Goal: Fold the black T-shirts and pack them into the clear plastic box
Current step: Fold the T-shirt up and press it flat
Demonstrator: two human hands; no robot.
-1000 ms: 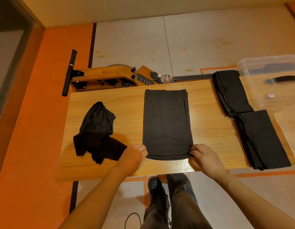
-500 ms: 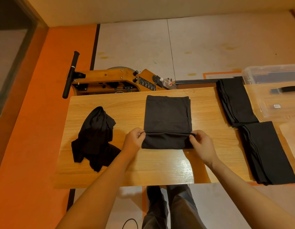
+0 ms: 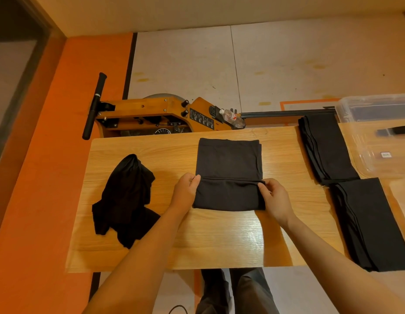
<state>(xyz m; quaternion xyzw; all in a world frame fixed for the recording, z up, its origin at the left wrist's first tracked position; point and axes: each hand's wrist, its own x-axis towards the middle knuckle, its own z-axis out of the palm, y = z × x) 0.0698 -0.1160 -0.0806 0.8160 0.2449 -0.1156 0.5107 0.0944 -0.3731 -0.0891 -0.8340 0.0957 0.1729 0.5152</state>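
A black T-shirt (image 3: 228, 164) lies in the middle of the wooden table (image 3: 219, 241), folded into a narrow strip with its near end turned up over itself. My left hand (image 3: 185, 189) pinches the left corner of that turned-up hem. My right hand (image 3: 274, 196) pinches the right corner. A crumpled black T-shirt (image 3: 126, 200) lies at the left. Two folded black T-shirts lie at the right, one farther (image 3: 324, 150) and one nearer (image 3: 367, 223). The clear plastic box (image 3: 378, 123) stands at the far right.
A wooden exercise machine (image 3: 151, 114) with a black handle and a plastic bottle (image 3: 233, 117) stands behind the table. My legs show below the table's near edge. Orange floor runs along the left.
Both hands lifted the strip's near hem off the table edge and carried it away from me, folding the lower part up over the shirt.
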